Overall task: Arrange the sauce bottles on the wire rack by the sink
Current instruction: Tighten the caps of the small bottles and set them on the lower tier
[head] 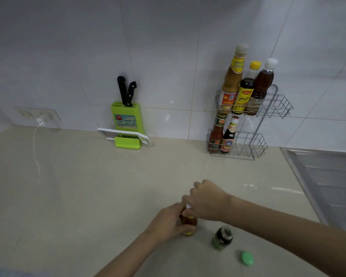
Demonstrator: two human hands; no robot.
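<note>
A two-tier wire rack point(276, 108) stands against the tiled wall beside the sink. Its top tier holds three bottles: a tall tan sauce bottle point(231, 80), a yellow-capped dark bottle point(246, 90) and a white-capped brown bottle point(263, 84). Two bottles stand on the bottom tier, a red chilli sauce bottle point(216, 134) and a dark sauce bottle point(229, 136). Near the counter's front, my left hand point(168, 222) grips the body of a small amber bottle point(189, 223), and my right hand point(205, 200) closes over its top. A green-labelled dark bottle point(222, 237) stands uncapped beside it.
A green cap point(247, 258) lies on the beige counter point(88, 186) at the front right. A green knife block point(127, 118) with two black-handled knives and a white board stands at the wall. A white charger cable point(36, 148) trails from a socket. The steel sink point(328, 180) is at right.
</note>
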